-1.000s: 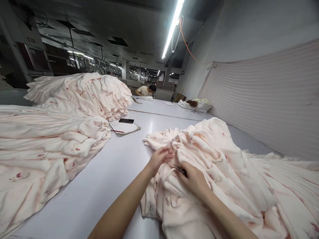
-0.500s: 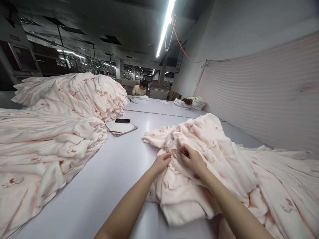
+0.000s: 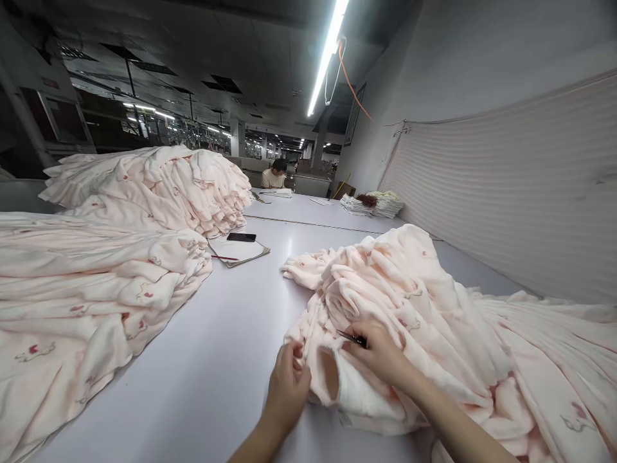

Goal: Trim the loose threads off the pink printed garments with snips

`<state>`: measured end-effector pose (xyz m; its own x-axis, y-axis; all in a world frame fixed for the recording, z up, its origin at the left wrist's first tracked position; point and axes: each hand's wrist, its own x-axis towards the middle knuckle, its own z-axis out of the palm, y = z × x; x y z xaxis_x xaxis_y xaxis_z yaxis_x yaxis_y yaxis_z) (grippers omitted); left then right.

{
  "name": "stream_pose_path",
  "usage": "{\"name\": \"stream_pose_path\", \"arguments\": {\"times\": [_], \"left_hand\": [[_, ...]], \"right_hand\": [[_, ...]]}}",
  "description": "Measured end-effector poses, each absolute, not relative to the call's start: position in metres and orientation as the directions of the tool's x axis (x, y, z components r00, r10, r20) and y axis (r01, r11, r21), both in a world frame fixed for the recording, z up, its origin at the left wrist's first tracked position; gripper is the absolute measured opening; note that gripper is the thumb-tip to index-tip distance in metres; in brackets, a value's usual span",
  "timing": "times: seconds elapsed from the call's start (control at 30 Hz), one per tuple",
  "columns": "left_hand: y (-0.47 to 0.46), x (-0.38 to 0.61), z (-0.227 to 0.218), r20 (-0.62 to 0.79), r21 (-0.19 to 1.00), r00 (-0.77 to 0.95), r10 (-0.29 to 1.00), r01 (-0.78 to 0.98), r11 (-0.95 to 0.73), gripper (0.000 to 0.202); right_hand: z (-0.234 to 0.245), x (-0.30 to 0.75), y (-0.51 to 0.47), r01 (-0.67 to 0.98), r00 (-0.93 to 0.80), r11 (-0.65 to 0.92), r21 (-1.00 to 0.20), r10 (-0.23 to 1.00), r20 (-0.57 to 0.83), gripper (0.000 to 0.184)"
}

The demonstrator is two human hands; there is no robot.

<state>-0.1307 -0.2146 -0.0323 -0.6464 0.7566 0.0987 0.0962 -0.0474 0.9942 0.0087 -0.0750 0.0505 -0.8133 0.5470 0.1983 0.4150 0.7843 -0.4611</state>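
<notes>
A soft pale-pink garment [image 3: 369, 395] with small red-and-brown prints lies bunched on the table in front of me. Its round opening, like a sleeve end or neckline, faces my left hand [image 3: 288, 382], whose fingers pinch the cloth edge beside it. Just right of the opening, my right hand [image 3: 383, 354] is closed around small dark thread snips [image 3: 355, 338], their pointed tip directed left over the folds. The fingers of that hand partly cover the snips, so whether the blades are apart cannot be seen.
Large heaps of the same pink cloth [image 3: 159, 186] fill the left side, and more cloth [image 3: 554, 360] spreads at right. On the pale table [image 3: 193, 360] lie papers [image 3: 248, 252] and a phone [image 3: 241, 237]. A person [image 3: 274, 177] sits at the far end near stacked pieces [image 3: 357, 204].
My left hand has moved down and left along the cloth; my right hand has come lower. The garment's round opening now shows between them, and the snips are more visible.
</notes>
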Motion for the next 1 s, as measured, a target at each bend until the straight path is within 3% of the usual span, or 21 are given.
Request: {"name": "stream_pose_path", "arguments": {"times": [0.13,0.27,0.4,0.63,0.7,0.87,1.0], "left_hand": [[-0.229,-0.113,-0.054,0.072,0.989,-0.557,0.828,0.149,0.014,0.049],[-0.214,-0.114,-0.038,0.007,0.982,-0.499,0.867,-0.159,-0.099,0.051],[-0.198,-0.112,-0.005,-0.002,0.849,-0.402,0.916,-0.484,-0.21,0.05],[-0.16,-0.097,0.009,0.083,0.732,-0.35,0.933,-0.614,-0.295,0.048],[-0.148,-0.093,0.008,0.083,0.717,-0.339,0.937,-0.632,-0.293,0.05],[-0.126,-0.101,0.01,0.092,0.712,-0.335,0.938,-0.636,-0.297,0.043],[-0.123,-0.128,0.013,0.067,0.722,-0.246,0.967,-0.657,-0.217,0.034]], "right_hand": [[0.061,0.009,-0.072,0.436,-0.771,0.749,-0.499,0.597,0.221,0.014],[0.069,0.02,-0.066,0.488,-0.678,0.692,-0.532,0.684,0.268,0.014],[0.075,0.028,-0.053,0.532,-0.541,0.621,-0.575,0.772,0.334,0.018],[0.059,0.046,-0.081,0.489,-0.336,0.587,-0.645,0.809,0.482,0.018],[0.048,0.053,-0.107,0.369,-0.4,0.603,-0.708,0.79,0.464,0.021],[0.026,0.046,-0.148,0.291,-0.716,0.481,-0.827,0.683,0.145,0.025],[0.014,0.029,-0.129,0.328,-0.718,0.628,-0.706,0.651,0.245,0.03]]}}
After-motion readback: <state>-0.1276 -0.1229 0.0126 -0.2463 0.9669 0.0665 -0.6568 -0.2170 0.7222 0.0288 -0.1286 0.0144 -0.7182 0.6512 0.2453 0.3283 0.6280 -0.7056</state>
